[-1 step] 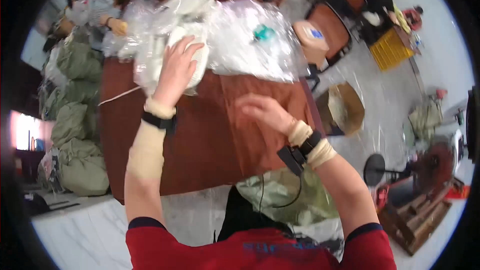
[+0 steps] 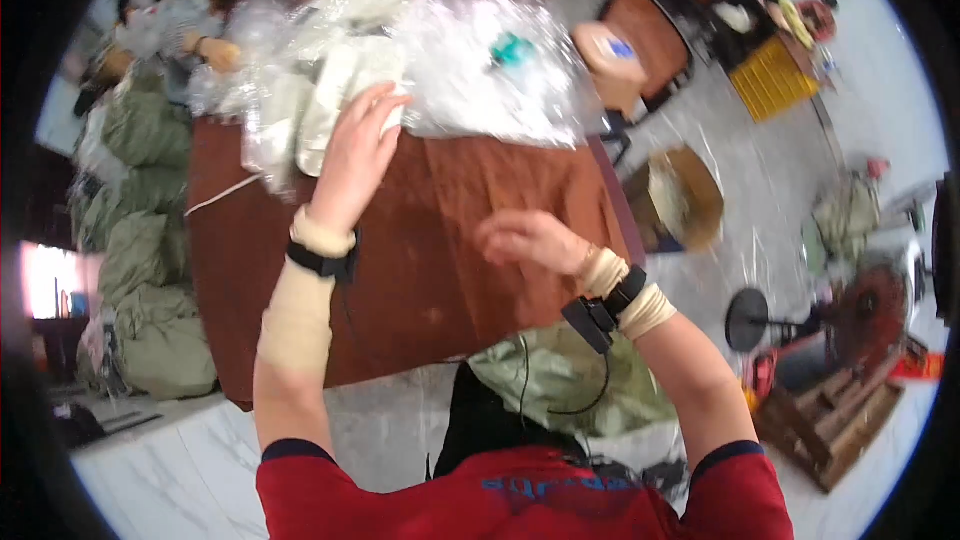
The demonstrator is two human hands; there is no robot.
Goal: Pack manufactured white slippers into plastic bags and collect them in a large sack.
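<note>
My left hand (image 2: 352, 162) reaches over the near end of a pair of white, shoe-shaped pieces, fingers stretched and slightly apart. One white shoe-shaped piece (image 2: 325, 105) lies just left of the fingers; the other (image 2: 378, 65) runs out beyond the fingertips. Whether the fingers touch it, I cannot tell. Clear plastic bags (image 2: 268, 145) surround the pieces. My right hand (image 2: 532, 240) hovers above the brown cloth with extended, somewhat blurred fingers and nothing visible in it. Black straps sit on both wrists.
The brown-covered table (image 2: 410, 310) lies before me. A large clear plastic bag (image 2: 480, 100) with a teal item (image 2: 512, 48) is at its far right. Green sacks (image 2: 150, 230) line the left side. An open carton (image 2: 680, 200) stands right. Other people sit beyond.
My left hand has drawn back a little toward me relative to the white pieces, uncovering more of them. The right hand has barely moved. The whole view has shifted slightly.
</note>
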